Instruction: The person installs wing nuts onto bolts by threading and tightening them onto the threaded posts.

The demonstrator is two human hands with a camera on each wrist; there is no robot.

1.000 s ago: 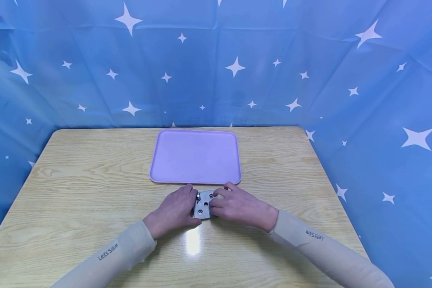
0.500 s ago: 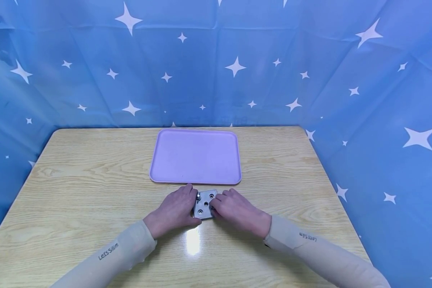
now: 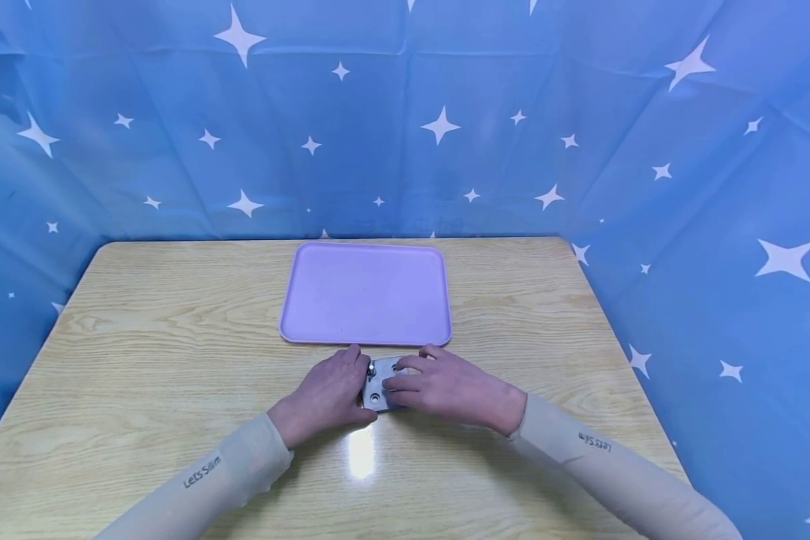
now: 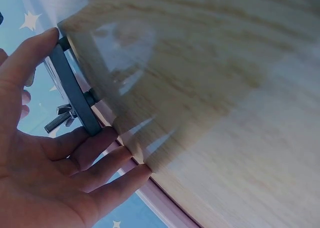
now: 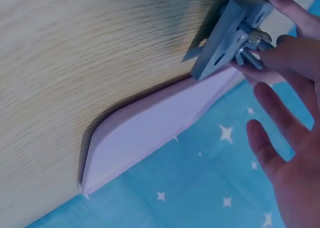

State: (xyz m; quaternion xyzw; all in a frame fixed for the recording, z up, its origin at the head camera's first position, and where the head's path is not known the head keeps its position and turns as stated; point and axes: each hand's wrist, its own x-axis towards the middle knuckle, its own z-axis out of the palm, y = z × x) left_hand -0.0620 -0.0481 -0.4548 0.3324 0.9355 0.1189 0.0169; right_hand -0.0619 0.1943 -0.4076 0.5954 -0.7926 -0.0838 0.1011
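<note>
A grey metal plate [image 3: 381, 369] with several holes lies just in front of the tray in the head view. My left hand [image 3: 329, 386] grips it by its left side, thumb at the near edge and fingers at the far edge. Beside those fingers, a bolt with a wing nut [image 4: 65, 109] stands out of the plate in the left wrist view. My right hand [image 3: 448, 386] is over the plate's right half. In the right wrist view its fingertips pinch a wing nut [image 5: 258, 37] on a bolt; its other fingers are spread. The right thumb is hidden in the head view.
A shallow purple tray [image 3: 366, 292] lies flat beyond the plate, close to it. The wood-grain table [image 3: 175, 315] extends to both sides. A blue curtain [image 3: 391, 97] with white stars borders the table at the back and sides.
My right fingers curled in at the plate's right side, then reached forward over it again; the right wrist swung with them. The left hand and the plate have stayed in place.
</note>
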